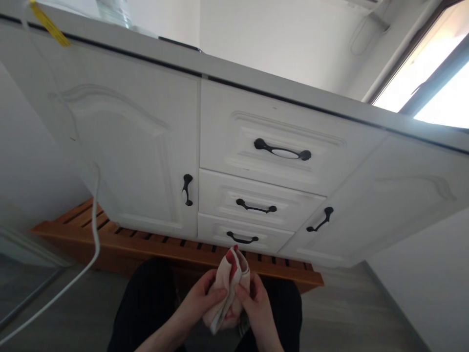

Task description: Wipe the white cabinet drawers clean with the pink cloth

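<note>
A folded pale pink cloth (231,293) with red patches hangs between both hands at the bottom centre of the head view. My left hand (203,296) grips its left side, thumb laid across the fabric. On the other side, my right hand (255,299) holds the cloth with its thumb pressed on the front. The fingers behind the fabric are partly hidden. The cloth's upper end stands a little open, showing red inside, just in front of the lowest drawer.
A white cabinet (120,142) with dark handles stands ahead on a slatted wooden base (164,247). A white cable (95,230) hangs down at the left. My dark-clothed knees flank the hands. A window (432,73) is at the upper right.
</note>
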The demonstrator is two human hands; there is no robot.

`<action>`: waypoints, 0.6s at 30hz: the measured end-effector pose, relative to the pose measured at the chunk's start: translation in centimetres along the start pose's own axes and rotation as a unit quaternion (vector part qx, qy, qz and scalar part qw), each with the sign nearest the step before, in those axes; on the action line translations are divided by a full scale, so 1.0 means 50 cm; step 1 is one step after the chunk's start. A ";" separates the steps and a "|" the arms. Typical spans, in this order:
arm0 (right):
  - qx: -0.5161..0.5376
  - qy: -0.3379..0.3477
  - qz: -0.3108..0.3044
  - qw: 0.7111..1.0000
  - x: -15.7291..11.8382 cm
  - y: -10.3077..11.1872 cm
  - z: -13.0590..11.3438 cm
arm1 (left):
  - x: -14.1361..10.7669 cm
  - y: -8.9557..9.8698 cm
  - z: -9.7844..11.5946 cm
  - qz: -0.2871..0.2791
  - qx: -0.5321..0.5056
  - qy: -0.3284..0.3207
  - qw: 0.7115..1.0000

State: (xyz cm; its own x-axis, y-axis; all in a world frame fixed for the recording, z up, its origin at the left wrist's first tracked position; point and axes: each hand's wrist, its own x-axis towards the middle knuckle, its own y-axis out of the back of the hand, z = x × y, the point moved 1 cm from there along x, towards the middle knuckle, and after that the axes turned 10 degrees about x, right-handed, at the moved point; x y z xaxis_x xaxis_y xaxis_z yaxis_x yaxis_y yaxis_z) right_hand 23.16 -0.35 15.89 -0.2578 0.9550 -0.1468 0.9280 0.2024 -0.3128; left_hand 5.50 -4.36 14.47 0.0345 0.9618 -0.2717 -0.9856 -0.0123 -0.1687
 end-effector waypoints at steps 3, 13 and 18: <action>0.037 -0.023 0.032 0.999 -0.001 -0.003 0.005 | 0.007 0.011 0.018 0.032 0.002 0.020 0.999; 0.196 -0.122 0.080 0.970 -0.026 -0.042 0.049 | 0.016 0.020 0.058 0.117 0.229 -0.042 0.966; 0.284 -0.172 0.090 0.939 -0.035 -0.093 0.037 | -0.005 -0.027 0.080 0.218 0.537 -0.251 0.775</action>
State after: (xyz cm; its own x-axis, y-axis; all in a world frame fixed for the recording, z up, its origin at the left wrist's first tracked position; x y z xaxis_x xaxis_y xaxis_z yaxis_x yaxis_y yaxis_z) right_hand 18.82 -3.38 15.88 -0.2727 0.8160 -0.5098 0.6974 -0.1974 -0.6890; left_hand 6.17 -3.48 18.53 -0.1443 0.9188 0.3675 -0.4646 -0.3908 0.7946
